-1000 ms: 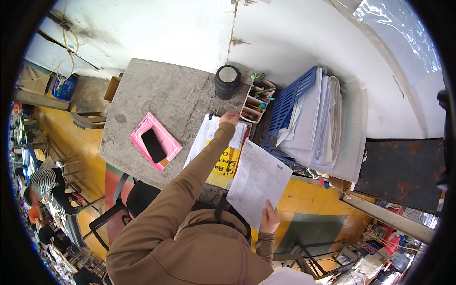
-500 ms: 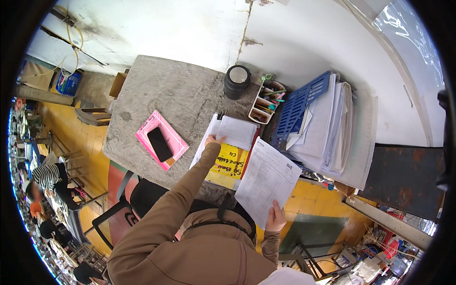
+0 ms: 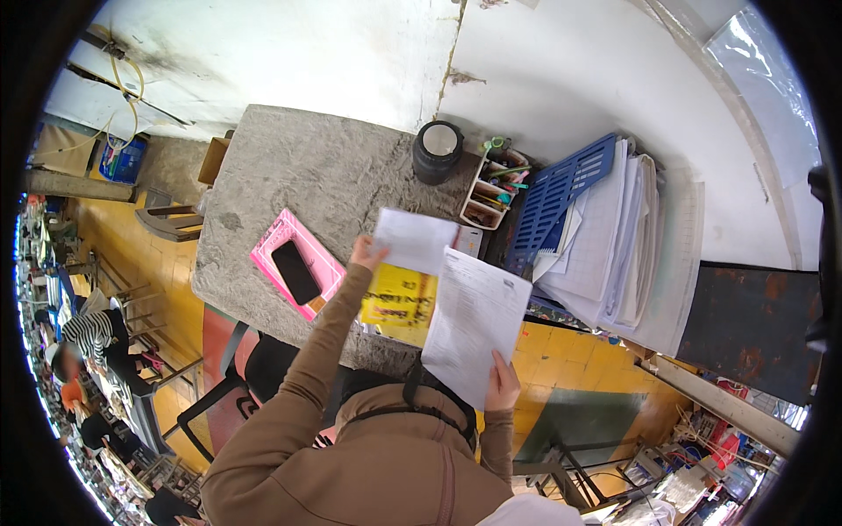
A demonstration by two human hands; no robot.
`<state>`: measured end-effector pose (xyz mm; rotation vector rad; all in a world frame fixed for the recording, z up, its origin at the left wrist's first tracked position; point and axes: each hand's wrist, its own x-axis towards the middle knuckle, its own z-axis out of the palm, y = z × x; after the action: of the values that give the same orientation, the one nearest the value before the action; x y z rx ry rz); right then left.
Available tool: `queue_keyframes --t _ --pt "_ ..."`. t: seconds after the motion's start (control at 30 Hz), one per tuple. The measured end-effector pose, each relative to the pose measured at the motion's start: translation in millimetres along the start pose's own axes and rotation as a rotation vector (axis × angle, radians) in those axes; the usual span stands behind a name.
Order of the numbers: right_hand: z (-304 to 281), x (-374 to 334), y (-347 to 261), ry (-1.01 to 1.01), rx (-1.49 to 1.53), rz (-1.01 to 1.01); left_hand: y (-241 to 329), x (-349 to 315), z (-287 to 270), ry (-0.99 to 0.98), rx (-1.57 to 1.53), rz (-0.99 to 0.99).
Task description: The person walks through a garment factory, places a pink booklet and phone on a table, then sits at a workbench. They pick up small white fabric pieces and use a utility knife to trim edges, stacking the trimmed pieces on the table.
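Printed sheet (image 3: 478, 320), white and slanting, is on the near side of the black jar (image 3: 438, 153) and a little right of it, with its lower right edge in the right hand (image 3: 503, 383). That hand is drawn narrow, thumb on top and paper pinched beneath, so the sheet spreads up and away from the fingers. The left hand (image 3: 367, 252) is on the near side of the jar too, but left of it, fingers closed in on the left edge of a white paper (image 3: 419, 235). I can't tell how far that grip takes in the yellow sheet (image 3: 399, 296), which carries black handwriting and lies just nearer the person than the paper. Right beside the jar stands a pen tray (image 3: 485, 200), and farther right of it a blue rack (image 3: 554, 202) leans by thick piles of paper (image 3: 610, 245). Left of the jar and nearer the person, a pink book (image 3: 326, 263) lies askew on the grey table (image 3: 307, 162), a dark phone (image 3: 296, 272) resting on it.
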<state>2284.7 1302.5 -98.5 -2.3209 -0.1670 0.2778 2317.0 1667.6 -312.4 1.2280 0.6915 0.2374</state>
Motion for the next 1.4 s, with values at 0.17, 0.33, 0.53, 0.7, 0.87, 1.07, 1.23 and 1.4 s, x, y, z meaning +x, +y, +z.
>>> queue_keyframes --t 0.17,0.33,0.53,0.7,0.87,1.07,1.23,1.4 --pt "49.1 30.0 25.7 -0.192 0.203 0.111 67.2 47.5 -115.5 0.266 0.326 0.096" --pt "99.8 53.8 53.1 -0.348 0.335 0.242 103.5 51.7 -172.9 0.403 0.673 0.079" --pt "133.7 83.7 76.0 -0.368 0.507 0.227 60.1 13.2 -102.3 0.546 1.008 0.43" --pt "145.6 100.3 64.9 -0.363 0.482 0.249 18.0 -35.1 14.3 -0.281 1.128 0.301" --pt "131.8 112.7 13.2 -0.031 -0.25 -0.164 12.2 -53.3 76.2 -0.316 1.314 0.267" --pt "178.2 202.0 -35.3 -0.163 0.095 -0.348 6.5 -39.7 79.8 -0.332 1.412 0.313" --pt "236.7 279.6 -42.4 -0.229 -0.133 -0.231 -5.2 -38.3 65.7 -0.382 1.48 0.273" --pt "259.4 307.4 -30.1 -0.594 -0.062 -0.161 -7.6 -36.9 61.6 -0.389 1.492 0.289"
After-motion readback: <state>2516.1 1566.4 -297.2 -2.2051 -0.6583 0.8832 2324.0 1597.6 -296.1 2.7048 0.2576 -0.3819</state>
